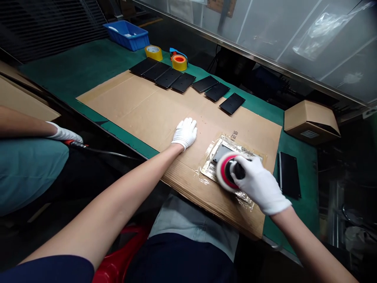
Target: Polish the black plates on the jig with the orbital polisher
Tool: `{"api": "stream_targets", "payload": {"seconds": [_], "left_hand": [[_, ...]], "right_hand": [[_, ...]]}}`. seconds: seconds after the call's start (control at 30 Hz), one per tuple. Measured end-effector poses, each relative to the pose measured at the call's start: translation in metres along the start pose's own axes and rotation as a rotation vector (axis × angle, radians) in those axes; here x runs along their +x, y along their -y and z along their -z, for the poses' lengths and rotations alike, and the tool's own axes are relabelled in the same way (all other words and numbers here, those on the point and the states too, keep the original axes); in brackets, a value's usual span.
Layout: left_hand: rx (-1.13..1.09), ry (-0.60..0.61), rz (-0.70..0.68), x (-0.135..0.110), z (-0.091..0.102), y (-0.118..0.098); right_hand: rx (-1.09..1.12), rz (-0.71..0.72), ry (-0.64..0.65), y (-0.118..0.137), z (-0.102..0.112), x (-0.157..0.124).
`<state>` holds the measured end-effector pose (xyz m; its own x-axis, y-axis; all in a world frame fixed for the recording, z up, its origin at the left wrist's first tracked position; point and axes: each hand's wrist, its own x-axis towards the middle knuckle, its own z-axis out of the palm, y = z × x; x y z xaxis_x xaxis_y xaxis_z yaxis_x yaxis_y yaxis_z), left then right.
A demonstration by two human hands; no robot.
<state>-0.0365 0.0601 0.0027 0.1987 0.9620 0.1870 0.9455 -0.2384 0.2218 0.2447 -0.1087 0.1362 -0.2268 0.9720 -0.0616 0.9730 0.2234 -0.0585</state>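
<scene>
My right hand, in a white glove, is wrapped round the black grip of a polisher with a red and white round pad. The pad sits over a dark flat plate and hides much of it. Around that plate runs a frame fixed to the cardboard with shiny clear tape. My left hand, also gloved in white, rests palm down on the cardboard sheet, left of the frame, holding nothing.
Several black plates lie along the far edge. Behind them are tape rolls and a blue bin. To the right stand a carton and more dark plates. At left, a co-worker's gloved hand holds an orange-ended hose tool.
</scene>
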Motion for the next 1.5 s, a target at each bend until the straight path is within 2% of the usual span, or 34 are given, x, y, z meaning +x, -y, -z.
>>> {"api": "stream_targets", "payload": {"seconds": [0.07, 0.13, 0.2, 0.33, 0.4, 0.47, 0.63, 0.7, 0.9, 1.0, 1.07, 1.17, 1.27, 1.37, 1.5], "left_hand": [[-0.013, 0.008, -0.004, 0.000, 0.003, 0.000], [-0.027, 0.018, -0.005, 0.000, 0.006, 0.000], [-0.021, 0.020, -0.005, -0.001, 0.006, 0.000], [0.011, -0.006, 0.005, 0.000, 0.001, -0.001], [0.007, -0.005, 0.006, 0.000, 0.000, -0.002], [0.000, 0.003, 0.005, 0.000, -0.001, -0.002], [0.032, 0.009, -0.006, -0.001, 0.002, 0.001], [0.034, 0.011, -0.007, 0.000, 0.003, 0.002], [0.022, -0.012, -0.008, 0.001, -0.001, 0.002], [0.006, -0.025, -0.004, 0.001, -0.004, 0.003], [-0.003, -0.024, -0.001, 0.001, -0.005, 0.005], [-0.010, -0.009, -0.001, 0.001, -0.005, 0.009], [-0.008, -0.009, -0.005, 0.002, -0.005, 0.012], [-0.009, -0.028, -0.016, 0.002, -0.003, 0.013], [-0.012, -0.034, -0.019, 0.002, 0.002, 0.010]], "right_hand": [[0.020, 0.042, 0.016, 0.015, 0.004, 0.021], [0.036, 0.048, 0.029, 0.014, 0.006, 0.027], [0.051, 0.006, 0.037, -0.004, 0.007, 0.014], [0.065, -0.118, -0.002, -0.053, 0.003, -0.027], [0.058, -0.129, -0.028, -0.062, 0.001, -0.033], [0.035, -0.093, -0.038, -0.050, 0.000, -0.022], [0.027, 0.068, -0.005, 0.010, 0.004, 0.025], [0.044, 0.092, -0.005, 0.012, 0.005, 0.027], [0.044, -0.093, -0.007, -0.049, -0.001, -0.026], [0.039, -0.114, 0.003, -0.051, -0.001, -0.032], [0.051, -0.068, 0.017, -0.031, 0.001, -0.018], [0.108, 0.028, 0.048, 0.009, 0.005, 0.021], [0.146, 0.014, 0.094, 0.031, 0.010, 0.063], [0.158, -0.063, 0.099, 0.025, 0.012, 0.096], [0.191, -0.116, 0.079, -0.013, 0.011, 0.111]]}}
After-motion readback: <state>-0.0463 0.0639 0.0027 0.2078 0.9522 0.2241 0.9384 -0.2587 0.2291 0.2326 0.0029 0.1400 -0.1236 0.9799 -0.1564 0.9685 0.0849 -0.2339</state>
